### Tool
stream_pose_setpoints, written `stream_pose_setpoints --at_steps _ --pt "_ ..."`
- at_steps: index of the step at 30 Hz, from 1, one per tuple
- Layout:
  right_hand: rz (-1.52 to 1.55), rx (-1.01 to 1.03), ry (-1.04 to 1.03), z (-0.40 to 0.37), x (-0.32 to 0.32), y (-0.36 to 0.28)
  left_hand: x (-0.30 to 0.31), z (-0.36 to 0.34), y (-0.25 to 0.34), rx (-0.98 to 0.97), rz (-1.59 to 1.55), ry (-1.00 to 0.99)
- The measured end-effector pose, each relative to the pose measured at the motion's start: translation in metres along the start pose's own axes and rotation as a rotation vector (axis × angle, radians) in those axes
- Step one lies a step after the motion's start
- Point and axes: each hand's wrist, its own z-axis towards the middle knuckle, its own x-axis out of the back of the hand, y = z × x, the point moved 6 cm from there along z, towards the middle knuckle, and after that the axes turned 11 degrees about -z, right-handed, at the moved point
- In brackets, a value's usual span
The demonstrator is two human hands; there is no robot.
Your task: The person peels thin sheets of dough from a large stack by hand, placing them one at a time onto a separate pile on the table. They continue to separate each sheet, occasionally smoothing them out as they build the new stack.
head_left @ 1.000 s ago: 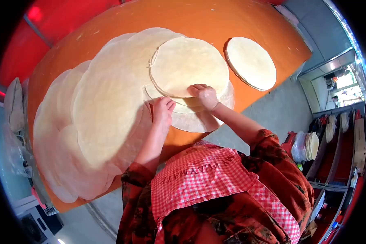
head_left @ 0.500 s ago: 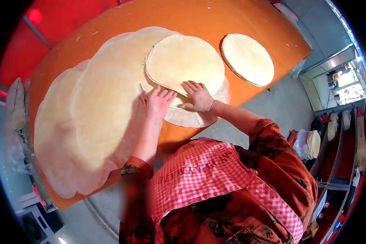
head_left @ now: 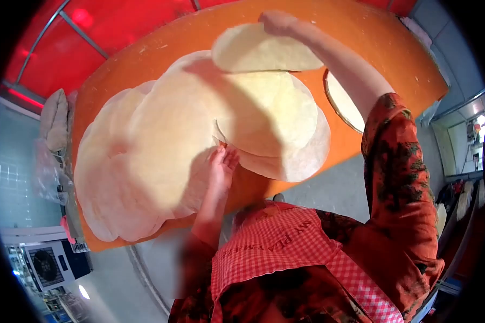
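Note:
Large thin round dough sheets (head_left: 161,140) lie overlapping across the orange table (head_left: 382,54). My right hand (head_left: 279,22) is stretched far forward, its fingers closed on the far edge of a round dough sheet (head_left: 253,51), which is raised and seen foreshortened. Beneath it, another round sheet (head_left: 275,107) rests on the pile near the table edge. My left hand (head_left: 224,158) is by the near edge of the sheets, fingers curled together; whether they pinch the edge is too small to tell. Part of a separate round stack (head_left: 342,102) shows behind my right forearm.
A red panel wall (head_left: 91,32) runs along the far left. A cloth bundle (head_left: 55,121) and a clear plastic bag (head_left: 49,167) hang at the table's left end. A boxed appliance (head_left: 48,264) stands at lower left, shelving at right.
My right hand has moved up and away, lifting the top round sheet off the spot where it lay. My left hand has curled its fingers and shifted slightly. The camera view has shifted.

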Motion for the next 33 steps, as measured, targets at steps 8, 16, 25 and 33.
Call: stream_pose_setpoints --at_steps 8,16,25,33 --pt "0.067 0.296 0.426 -0.082 0.041 -0.227 0.084 -0.083 0.129 -0.488 0.228 0.558" --pt "0.284 0.722 0.427 -0.159 -0.179 -0.413 0.195 -0.071 0.183 -0.46 -0.057 0.424" --pt "0.181 0.717 0.363 -0.172 -0.179 -0.417 0.179 -0.069 0.188 -0.327 -0.122 0.363" --pt "0.178 0.701 0.248 -0.181 -0.18 -0.411 0.181 -0.058 0.196 -0.183 -0.182 0.184"
